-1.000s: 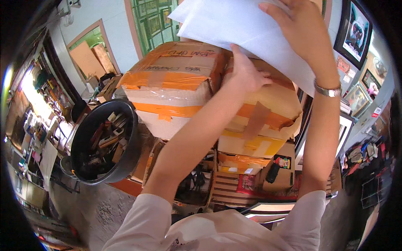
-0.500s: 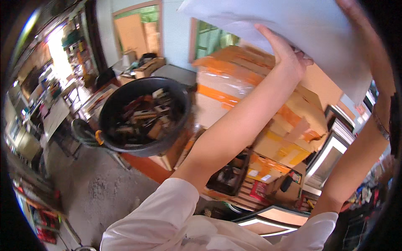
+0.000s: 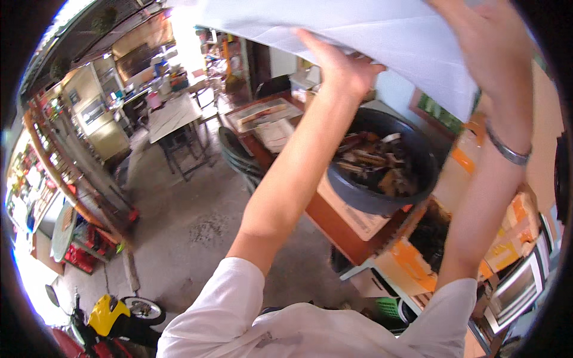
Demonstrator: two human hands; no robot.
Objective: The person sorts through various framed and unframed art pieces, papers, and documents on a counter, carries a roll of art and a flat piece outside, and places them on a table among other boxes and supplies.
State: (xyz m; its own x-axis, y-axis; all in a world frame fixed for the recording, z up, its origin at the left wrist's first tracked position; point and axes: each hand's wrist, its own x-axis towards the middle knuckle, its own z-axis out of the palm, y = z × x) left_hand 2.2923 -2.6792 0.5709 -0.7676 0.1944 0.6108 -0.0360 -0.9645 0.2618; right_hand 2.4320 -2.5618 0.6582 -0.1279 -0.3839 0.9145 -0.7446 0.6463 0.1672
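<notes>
A large pale white panel (image 3: pixel 382 30) is held up high in front of me, tilted, its lower edge slanting down to the right. Whether it is a stiff board or one side of a box, I cannot tell. Under its lower edge is my left hand (image 3: pixel 345 70), with the thumb against the near face and the other fingers curled beneath. My right hand (image 3: pixel 498 51) grips the panel at its right side, and its fingertips are partly cut off by the picture's rim. Below the panel stands a black tub (image 3: pixel 373 203) filled with scraps that look like wood pieces.
The tub rests on a reddish-brown table (image 3: pixel 340 230). Taped cardboard boxes (image 3: pixel 412 262) and framed panes (image 3: pixel 519 283) crowd the right. A dark chair (image 3: pixel 233 149) and a pale-topped table (image 3: pixel 173 118) stand farther off. At lower left is a yellow and black motorbike (image 3: pixel 110 316).
My view has swung left, so the tub and boxes now lie farther right and the motorbike has come into sight. Both hands still hold the panel up.
</notes>
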